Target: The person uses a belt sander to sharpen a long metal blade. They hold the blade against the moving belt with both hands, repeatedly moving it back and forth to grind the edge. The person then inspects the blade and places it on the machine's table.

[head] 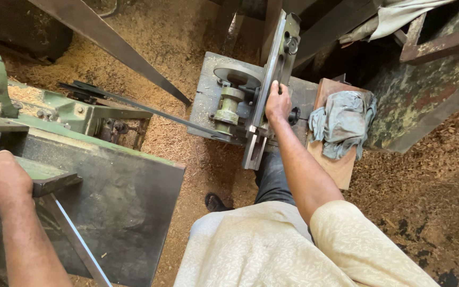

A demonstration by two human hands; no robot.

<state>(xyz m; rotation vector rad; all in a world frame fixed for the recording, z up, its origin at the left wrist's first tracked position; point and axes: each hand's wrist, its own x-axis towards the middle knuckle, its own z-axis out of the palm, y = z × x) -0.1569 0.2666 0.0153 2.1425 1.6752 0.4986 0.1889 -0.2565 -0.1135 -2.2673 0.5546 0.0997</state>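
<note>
The right hand [277, 102] is closed around a long steel bar [272, 79] that runs up and away from the person, slightly tilted, over a small grey machine block [208, 101] with a green pulley [228, 106]. The bar's long axis lies straight ahead of that arm. The left hand [1, 180] is well apart, resting curled on the edge of the green saw table [107, 175]; whether it grips anything I cannot tell. A grey rag [342, 122] lies just right of the bar.

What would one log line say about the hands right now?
right hand: gripping metal bar | left hand: resting on green machine | rag: on wood block
</note>
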